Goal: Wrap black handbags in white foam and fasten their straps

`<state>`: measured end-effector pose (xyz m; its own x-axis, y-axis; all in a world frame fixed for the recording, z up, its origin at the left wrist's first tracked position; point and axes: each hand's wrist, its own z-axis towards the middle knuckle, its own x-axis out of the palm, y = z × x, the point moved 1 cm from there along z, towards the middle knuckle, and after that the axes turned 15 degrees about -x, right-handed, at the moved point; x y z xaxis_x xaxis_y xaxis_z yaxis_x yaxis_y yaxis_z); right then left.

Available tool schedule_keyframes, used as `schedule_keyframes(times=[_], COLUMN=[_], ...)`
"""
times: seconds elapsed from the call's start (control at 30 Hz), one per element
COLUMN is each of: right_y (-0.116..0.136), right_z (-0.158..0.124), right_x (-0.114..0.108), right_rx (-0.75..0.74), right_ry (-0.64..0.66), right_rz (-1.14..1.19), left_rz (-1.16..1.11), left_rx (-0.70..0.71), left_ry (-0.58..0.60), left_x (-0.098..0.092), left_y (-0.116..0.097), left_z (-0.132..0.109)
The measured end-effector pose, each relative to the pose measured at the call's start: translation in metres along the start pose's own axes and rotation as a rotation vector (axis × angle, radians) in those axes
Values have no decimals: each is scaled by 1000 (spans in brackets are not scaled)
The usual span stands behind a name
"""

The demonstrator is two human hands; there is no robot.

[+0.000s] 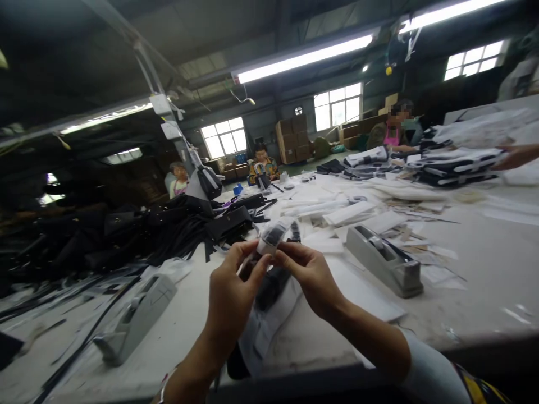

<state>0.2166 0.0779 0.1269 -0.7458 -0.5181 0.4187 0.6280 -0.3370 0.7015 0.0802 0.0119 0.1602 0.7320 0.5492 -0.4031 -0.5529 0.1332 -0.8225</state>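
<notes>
Head: left hand (pixel 229 297), right hand (pixel 314 275), fingertips (pixel 295 250) on bundle (pixel 273 235)

The person's forearms are bare. The left hand (pixel 229 297) has a thin silvery bangle (pixel 165 386) at the wrist, low at 7 o'clock. Behind the right hand (pixel 309 275), a pale sleeve (pixel 429 376) begins near the elbow at 5 o'clock (plain and smooth), next to cloth (pixel 480 391) patterned yellow, red and dark.

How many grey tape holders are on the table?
2. One tape dispenser lies left of the left hand; the other dispenser sits right of the right hand. More may hide in the far clutter.
</notes>
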Motion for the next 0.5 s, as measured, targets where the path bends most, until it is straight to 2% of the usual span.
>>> schedule_keyframes(times=[0.1, 0.23, 0.5], right_y=[-3, -5, -8], right_z=[-2, -2, 2], right_x=[3, 5, 1], right_rx=[-3, 8, 4], right_ry=[10, -7, -8], right_rz=[1, -25, -60], left_rz=[147, 246, 309], left_rx=[155, 266, 383], left_ry=[-133, -222, -290], left_x=[3, 10, 18], left_y=[1, 4, 6], left_z=[-8, -12, -13])
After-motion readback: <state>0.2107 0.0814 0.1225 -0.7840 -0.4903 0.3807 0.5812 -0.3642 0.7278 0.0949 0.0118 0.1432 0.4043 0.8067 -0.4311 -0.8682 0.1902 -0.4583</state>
